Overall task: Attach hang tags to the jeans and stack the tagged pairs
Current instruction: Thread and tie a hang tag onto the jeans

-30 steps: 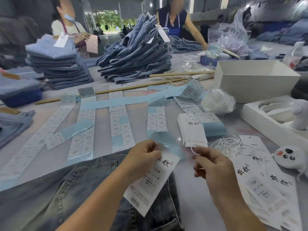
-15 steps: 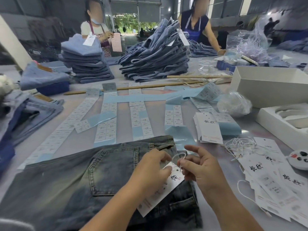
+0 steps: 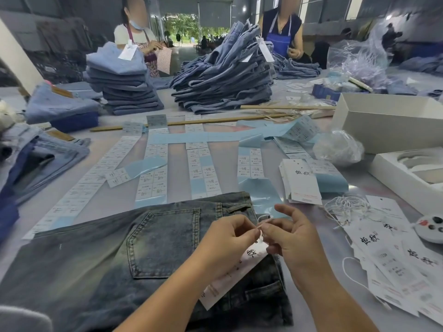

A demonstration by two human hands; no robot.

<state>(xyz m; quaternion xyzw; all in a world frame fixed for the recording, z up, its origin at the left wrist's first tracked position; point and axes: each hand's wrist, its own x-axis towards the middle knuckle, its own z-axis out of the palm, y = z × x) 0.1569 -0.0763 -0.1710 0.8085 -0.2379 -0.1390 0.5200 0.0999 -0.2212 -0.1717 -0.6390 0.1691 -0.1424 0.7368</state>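
A pair of dark, washed grey-blue denim jeans [image 3: 100, 259] lies flat along the near edge of the bench, back pocket up, waistband toward the right. Over that waistband end both hands meet. The left hand [image 3: 227, 245] has its fingers curled, thumb and forefinger pinching the thin white string [image 3: 263, 221] of a white paper hang tag [image 3: 230, 279] with black brush lettering; the tag lies slanting on the denim under that wrist. The right hand [image 3: 287, 238] pinches the same string from the other side, fingertips touching the left's, its outer fingers raised and loosely spread. Whether the string already passes through a belt loop is hard to tell.

Along the near right edge more white printed hang tags [image 3: 395, 267] lie fanned out, with a tangle of white cord [image 3: 347, 207] just beyond them. A neat little pile of white tags [image 3: 302, 183] sits in the middle right.

Across the middle of the bench run long strips of white size stickers on pale blue backing [image 3: 153, 173]. An open white cardboard box [image 3: 383, 121] stands at the right edge, a crumpled clear plastic bag [image 3: 338, 149] beside it.

Toward the far edge, past two long wooden sticks [image 3: 191, 122], stand a squared stack of folded light blue jeans [image 3: 124, 80] and a looser, taller heap of blue jeans [image 3: 227, 77], both tagged on top. Two people in aprons stand behind them.
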